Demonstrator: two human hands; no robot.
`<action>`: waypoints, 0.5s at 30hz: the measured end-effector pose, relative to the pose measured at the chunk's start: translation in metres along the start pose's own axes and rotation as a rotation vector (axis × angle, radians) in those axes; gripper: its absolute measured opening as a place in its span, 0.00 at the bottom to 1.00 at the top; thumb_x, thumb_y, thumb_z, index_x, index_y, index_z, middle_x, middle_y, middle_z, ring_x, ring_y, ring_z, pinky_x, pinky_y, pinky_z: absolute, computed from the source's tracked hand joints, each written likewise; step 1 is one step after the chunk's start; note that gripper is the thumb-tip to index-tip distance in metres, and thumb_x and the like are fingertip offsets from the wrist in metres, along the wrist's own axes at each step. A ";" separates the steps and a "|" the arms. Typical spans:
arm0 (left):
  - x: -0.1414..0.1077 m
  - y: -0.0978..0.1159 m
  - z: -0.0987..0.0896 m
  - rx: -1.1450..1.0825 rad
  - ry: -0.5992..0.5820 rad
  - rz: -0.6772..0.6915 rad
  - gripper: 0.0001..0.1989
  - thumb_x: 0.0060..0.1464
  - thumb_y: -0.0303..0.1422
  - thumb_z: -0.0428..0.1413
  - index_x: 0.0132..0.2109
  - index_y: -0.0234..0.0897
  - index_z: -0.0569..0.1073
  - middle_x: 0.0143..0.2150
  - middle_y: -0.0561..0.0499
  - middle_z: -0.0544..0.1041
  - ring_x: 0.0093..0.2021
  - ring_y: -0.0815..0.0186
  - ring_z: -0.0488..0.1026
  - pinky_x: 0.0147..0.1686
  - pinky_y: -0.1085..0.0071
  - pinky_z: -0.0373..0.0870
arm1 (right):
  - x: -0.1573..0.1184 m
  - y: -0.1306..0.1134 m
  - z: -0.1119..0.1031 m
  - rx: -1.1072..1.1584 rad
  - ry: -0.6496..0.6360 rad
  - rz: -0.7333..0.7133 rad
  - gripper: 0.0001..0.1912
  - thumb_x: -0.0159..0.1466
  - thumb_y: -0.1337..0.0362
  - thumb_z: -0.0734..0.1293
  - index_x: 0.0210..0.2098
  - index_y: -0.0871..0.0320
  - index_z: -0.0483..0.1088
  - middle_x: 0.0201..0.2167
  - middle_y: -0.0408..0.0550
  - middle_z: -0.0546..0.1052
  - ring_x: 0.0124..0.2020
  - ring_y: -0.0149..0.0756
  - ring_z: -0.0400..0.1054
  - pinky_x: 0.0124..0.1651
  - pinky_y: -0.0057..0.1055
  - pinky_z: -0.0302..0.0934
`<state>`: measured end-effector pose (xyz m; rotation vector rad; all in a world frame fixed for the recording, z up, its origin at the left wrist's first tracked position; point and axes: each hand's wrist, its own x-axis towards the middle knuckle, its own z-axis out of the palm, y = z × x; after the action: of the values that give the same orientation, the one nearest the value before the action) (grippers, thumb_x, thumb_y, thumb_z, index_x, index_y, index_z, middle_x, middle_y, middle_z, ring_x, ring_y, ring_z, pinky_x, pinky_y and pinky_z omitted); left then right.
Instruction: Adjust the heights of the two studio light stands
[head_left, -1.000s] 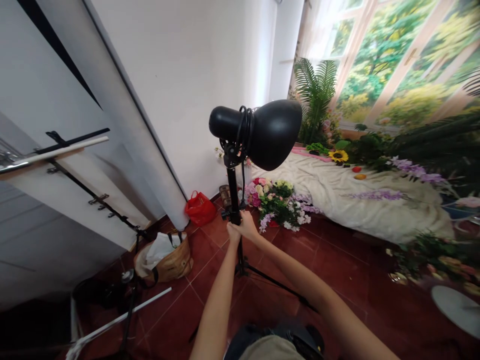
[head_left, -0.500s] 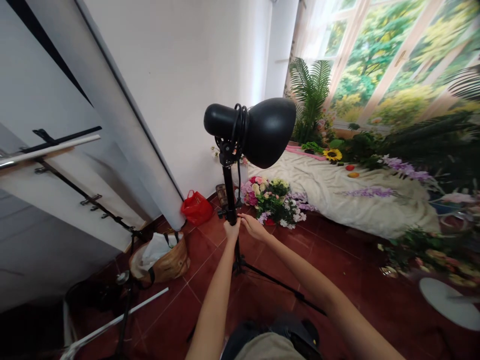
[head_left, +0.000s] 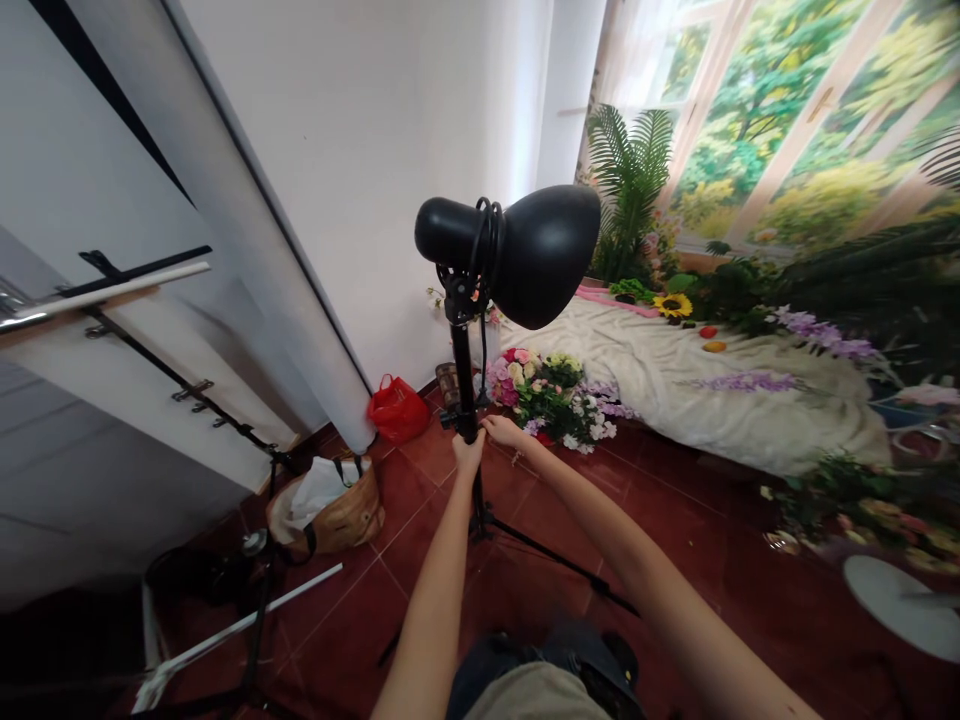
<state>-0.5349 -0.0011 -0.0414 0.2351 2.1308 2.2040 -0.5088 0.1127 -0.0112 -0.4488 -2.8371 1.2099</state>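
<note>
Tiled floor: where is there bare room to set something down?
Bare tiles show between the tan bag and lamp stand, and between the stand's right-hand leg and the cream blanket. Crowded: beside the bouquet, and around the white pole at lower left.

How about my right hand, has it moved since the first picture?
Yes, your right hand has shifted slightly up and right in view, closer to the floor bouquet.

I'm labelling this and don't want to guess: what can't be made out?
Head view, all four:
- Bulb: hidden by the black shade.
- Whether the right hand touches the stand: too small, fingers obscure it.
- Contents of the red bag: hidden by its sides.
- Flowers at lower right: blurred, kinds unclear.
</note>
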 end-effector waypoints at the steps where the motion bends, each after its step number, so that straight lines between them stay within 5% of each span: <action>1: -0.001 0.000 0.000 -0.006 -0.009 -0.003 0.08 0.36 0.33 0.61 0.25 0.31 0.75 0.25 0.47 0.77 0.30 0.63 0.75 0.30 0.72 0.69 | 0.001 0.000 -0.001 0.015 -0.012 -0.001 0.13 0.64 0.70 0.57 0.37 0.62 0.73 0.39 0.54 0.77 0.38 0.36 0.71 0.42 0.27 0.61; 8: 0.001 -0.004 0.000 0.004 -0.015 0.034 0.09 0.36 0.34 0.61 0.26 0.31 0.75 0.26 0.47 0.77 0.30 0.63 0.75 0.31 0.71 0.70 | -0.003 0.010 -0.006 0.146 -0.083 -0.087 0.15 0.56 0.74 0.61 0.43 0.61 0.69 0.24 0.41 0.74 0.23 0.27 0.65 0.27 0.22 0.58; 15: 0.001 -0.006 0.000 0.015 -0.024 0.017 0.09 0.36 0.34 0.61 0.26 0.31 0.75 0.26 0.46 0.77 0.27 0.64 0.74 0.28 0.71 0.69 | -0.018 0.026 0.006 0.183 0.008 -0.120 0.12 0.56 0.71 0.62 0.40 0.59 0.68 0.25 0.38 0.72 0.25 0.27 0.64 0.32 0.23 0.59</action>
<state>-0.5368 -0.0008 -0.0475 0.2793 2.1415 2.1839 -0.4857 0.1213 -0.0323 -0.2706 -2.6696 1.4228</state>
